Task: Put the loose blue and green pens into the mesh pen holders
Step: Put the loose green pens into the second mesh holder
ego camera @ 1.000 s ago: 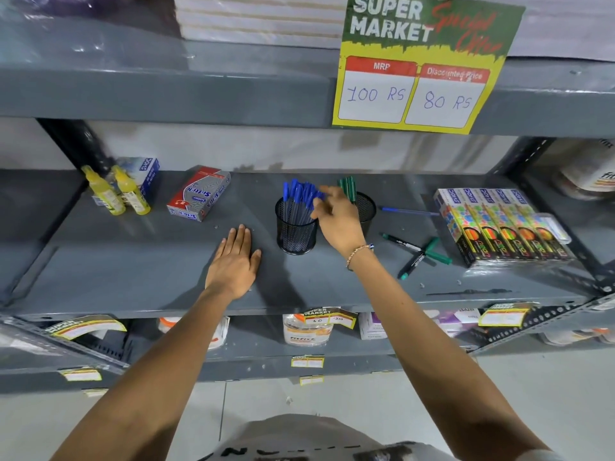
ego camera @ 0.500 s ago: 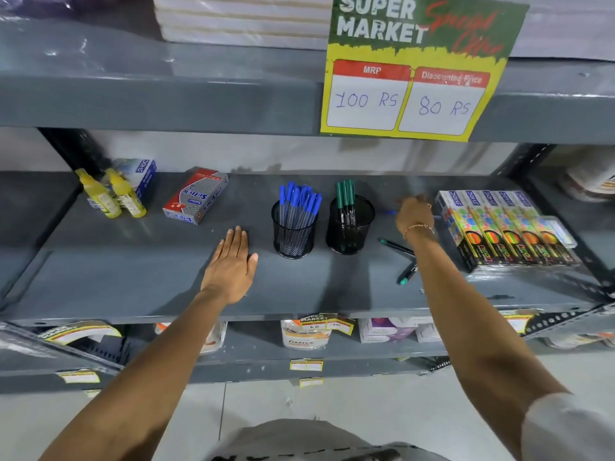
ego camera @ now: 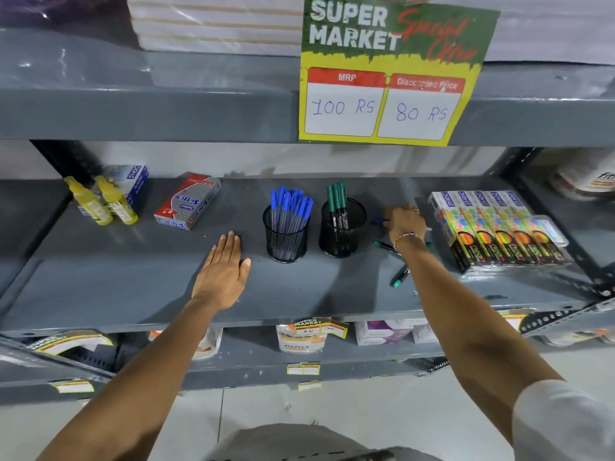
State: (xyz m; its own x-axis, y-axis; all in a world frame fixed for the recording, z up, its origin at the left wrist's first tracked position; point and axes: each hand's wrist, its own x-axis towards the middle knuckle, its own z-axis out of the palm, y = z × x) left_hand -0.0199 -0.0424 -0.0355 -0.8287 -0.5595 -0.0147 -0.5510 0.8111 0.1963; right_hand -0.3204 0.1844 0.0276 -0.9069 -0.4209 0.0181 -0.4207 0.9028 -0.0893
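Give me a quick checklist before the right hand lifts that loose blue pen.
1. Right hand over the loose blue pen: ok.
2. Grip closed on it: cannot tell.
3. Black mesh holder of blue pens upright: ok.
4. Room in that holder: cannot tell.
5. Left hand flat on the grey metal shelf, clear of the holders: ok.
6. Loose green markers left on the shelf: not ok.

Two holders (ego camera: 286, 237) side by side

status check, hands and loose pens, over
Left hand flat on shelf, empty. Right hand on loose blue pen, grasp unclear. Two green pens loose beneath the wrist.
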